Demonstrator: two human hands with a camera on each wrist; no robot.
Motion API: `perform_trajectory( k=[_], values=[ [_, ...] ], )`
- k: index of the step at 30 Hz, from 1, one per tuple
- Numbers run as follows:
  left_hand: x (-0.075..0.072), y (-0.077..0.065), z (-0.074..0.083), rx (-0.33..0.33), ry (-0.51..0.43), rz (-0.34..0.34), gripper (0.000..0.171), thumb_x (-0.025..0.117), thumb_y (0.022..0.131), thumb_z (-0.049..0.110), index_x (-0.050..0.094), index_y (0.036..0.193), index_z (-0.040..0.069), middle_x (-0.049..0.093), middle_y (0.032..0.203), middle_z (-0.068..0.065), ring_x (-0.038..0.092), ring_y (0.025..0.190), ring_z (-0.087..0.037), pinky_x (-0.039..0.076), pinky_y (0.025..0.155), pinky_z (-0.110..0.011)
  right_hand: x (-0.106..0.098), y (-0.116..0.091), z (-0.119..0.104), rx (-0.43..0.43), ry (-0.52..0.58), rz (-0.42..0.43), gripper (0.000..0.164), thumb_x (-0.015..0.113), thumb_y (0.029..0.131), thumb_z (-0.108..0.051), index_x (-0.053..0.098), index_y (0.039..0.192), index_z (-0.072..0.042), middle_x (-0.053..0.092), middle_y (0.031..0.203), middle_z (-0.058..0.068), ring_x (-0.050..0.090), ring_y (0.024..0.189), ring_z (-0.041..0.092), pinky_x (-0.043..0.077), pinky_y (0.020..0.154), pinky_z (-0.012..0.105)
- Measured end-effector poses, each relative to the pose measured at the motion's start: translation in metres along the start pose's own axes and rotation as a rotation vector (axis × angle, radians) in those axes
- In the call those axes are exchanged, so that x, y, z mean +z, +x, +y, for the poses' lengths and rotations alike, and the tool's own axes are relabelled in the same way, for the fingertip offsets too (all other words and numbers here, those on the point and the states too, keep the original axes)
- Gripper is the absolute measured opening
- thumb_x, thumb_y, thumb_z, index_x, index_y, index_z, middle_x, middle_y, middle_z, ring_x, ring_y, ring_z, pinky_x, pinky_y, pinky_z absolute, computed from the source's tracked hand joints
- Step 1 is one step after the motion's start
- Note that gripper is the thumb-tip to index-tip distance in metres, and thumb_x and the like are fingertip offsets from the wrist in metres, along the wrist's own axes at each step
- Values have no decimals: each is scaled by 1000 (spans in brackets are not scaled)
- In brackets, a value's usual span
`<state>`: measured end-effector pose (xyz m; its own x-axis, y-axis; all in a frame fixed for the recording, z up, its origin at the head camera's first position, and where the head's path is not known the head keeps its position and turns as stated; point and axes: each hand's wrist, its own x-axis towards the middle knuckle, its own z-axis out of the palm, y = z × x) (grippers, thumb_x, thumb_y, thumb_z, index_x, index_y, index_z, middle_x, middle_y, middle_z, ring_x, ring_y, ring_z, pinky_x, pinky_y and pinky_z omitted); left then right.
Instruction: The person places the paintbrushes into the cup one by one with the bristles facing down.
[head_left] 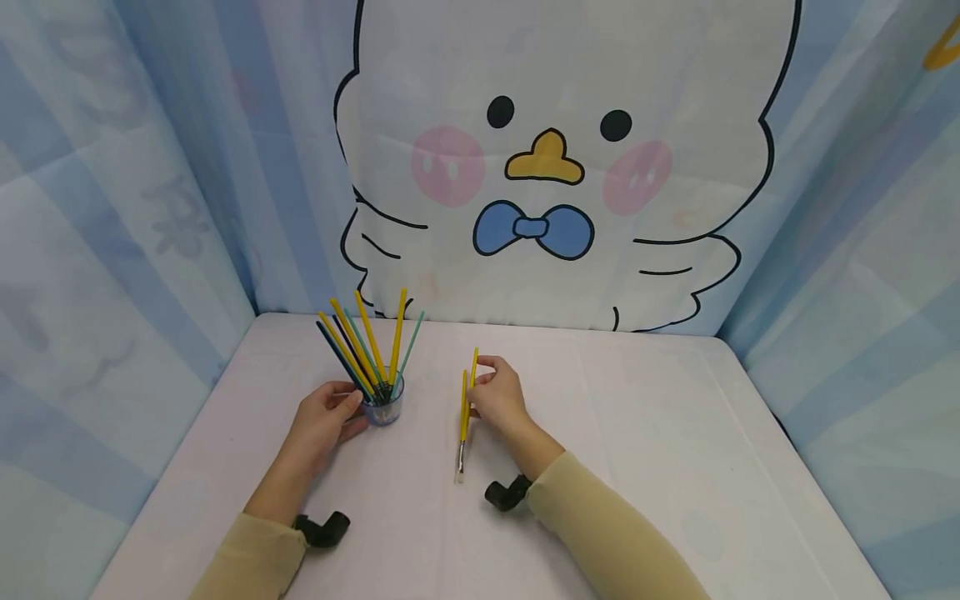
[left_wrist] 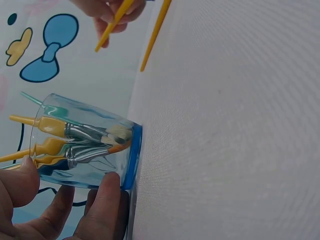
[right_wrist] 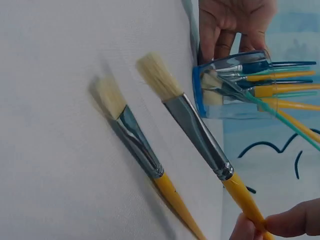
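Observation:
My left hand (head_left: 321, 425) is at the left side of a small clear cup with a blue base (left_wrist: 136, 157), its fingertips resting against the wall and the thumb near the rim. Several paintbrushes (head_left: 363, 342) stand bristles down in the cup, with yellow, dark blue and green handles. To the right of it, my right hand (head_left: 498, 396) pinches the yellow handle of a flat paintbrush (right_wrist: 197, 132) between thumb and fingers. Its pale bristles point down toward me. A second yellow-handled paintbrush (right_wrist: 140, 145) lies close beside it on the table, pointing the same way.
A pale cloth covers the table (head_left: 637, 467). Behind its far edge hangs a curtain (head_left: 555, 283) printed with a white cartoon bird in a blue bow tie. Blue and white striped curtains (head_left: 862, 275) enclose the sides. A black wrist-worn piece (head_left: 322, 530) sits at each sleeve cuff.

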<state>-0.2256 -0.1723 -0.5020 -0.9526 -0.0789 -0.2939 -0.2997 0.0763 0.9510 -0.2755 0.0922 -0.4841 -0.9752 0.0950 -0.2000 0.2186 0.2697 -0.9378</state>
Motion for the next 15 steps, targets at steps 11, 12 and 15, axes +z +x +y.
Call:
perform_trajectory(
  k=[11,12,15],
  values=[
    [0,2,-2,8,1,1,46,55,114,22,47,153,-2,53,146,-26,63,130,-33,65,98,-30,11,-2,-10,-91,197,132,67,64,88,13,55,148,-16,56,103,8,60,74,18,65,62,26],
    [0,3,-2,9,1,0,47,55,114,22,47,153,-2,53,146,-26,63,130,-33,65,98,-30,11,-3,-11,-99,221,138,68,64,88,13,54,148,-16,56,104,9,60,72,18,64,62,26],
    [0,3,-2,10,0,0,48,56,114,23,46,153,-2,52,147,-27,63,131,-34,65,98,-31,13,-4,-16,-122,286,154,71,62,85,14,53,148,-16,55,106,9,58,70,18,64,62,27]
  ],
)
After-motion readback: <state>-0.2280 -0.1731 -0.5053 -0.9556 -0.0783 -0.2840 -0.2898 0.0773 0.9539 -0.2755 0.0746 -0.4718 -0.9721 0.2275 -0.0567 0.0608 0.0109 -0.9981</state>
